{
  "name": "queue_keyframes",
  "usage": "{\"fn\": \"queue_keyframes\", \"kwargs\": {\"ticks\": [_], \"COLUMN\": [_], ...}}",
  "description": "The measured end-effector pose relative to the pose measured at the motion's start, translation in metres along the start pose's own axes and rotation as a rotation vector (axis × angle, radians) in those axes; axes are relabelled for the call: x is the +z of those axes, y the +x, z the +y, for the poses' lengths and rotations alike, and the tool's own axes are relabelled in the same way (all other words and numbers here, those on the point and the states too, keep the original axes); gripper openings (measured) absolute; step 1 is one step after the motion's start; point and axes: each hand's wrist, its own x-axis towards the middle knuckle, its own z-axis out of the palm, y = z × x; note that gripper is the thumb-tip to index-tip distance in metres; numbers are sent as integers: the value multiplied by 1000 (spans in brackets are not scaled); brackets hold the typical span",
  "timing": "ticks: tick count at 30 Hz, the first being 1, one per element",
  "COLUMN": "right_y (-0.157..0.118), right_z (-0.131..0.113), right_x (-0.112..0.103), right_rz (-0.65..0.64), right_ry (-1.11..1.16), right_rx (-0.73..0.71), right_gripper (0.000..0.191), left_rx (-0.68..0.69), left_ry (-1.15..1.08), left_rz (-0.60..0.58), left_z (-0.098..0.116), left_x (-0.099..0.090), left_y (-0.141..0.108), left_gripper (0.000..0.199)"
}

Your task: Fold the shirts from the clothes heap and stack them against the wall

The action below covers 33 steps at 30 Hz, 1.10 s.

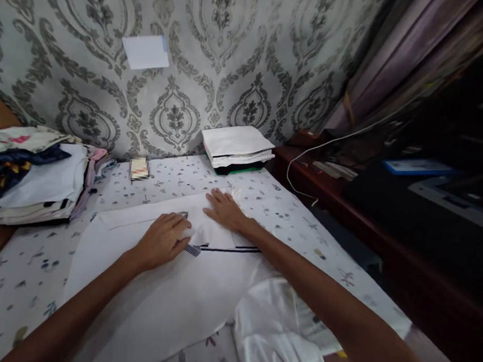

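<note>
A white garment (179, 294) with dark-striped trim lies spread over the patterned bed sheet. My left hand (163, 239) rests on it beside a small striped piece near the middle, its fingers bent and slightly apart over the cloth. Farther right, my right hand (225, 209) lies flat on the garment's upper part, fingers spread. One sleeve-like part of white cloth (274, 326) is crumpled at the lower right, below my right forearm.
A stack of folded clothes (239, 144) sits against the patterned wall. Another clothes pile (49, 179) is at the left. A small blurred item (139, 168) lies near the wall. To the right stands a dark red table (329, 195) with a white cable.
</note>
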Motion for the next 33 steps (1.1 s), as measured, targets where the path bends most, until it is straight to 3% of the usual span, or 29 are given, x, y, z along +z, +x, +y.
{"fn": "queue_keyframes", "kwargs": {"ticks": [5, 10, 15, 17, 20, 24, 28, 33], "right_y": [2, 2, 1, 2, 4, 5, 6, 2], "right_z": [5, 29, 40, 40, 40, 44, 47, 47], "right_x": [-2, -4, 0, 3, 6, 10, 13, 10], "right_rz": [42, 38, -8, 5, 15, 9, 29, 45], "right_ry": [-50, -11, 22, 15, -4, -12, -1, 25], "right_rx": [17, 264, 328, 327, 319, 317, 301, 251], "right_gripper": [65, 67, 69, 69, 68, 70, 71, 65], "left_rx": [123, 105, 62, -37, -288, -579, -727, -830], "left_ry": [-78, -116, -268, -314, -271, -113, 56, 162], "left_rz": [-68, -234, -253, -208, -178, -276, -250, -172], "left_z": [12, 12, 7, 0, -24, -73, -115, -132], "left_x": [24, 44, 26, 16, 8, 4, 2, 0], "left_y": [22, 18, 10, 12, 11, -19, -73, -115], "left_gripper": [51, 66, 61, 61, 66, 73, 72, 69]}}
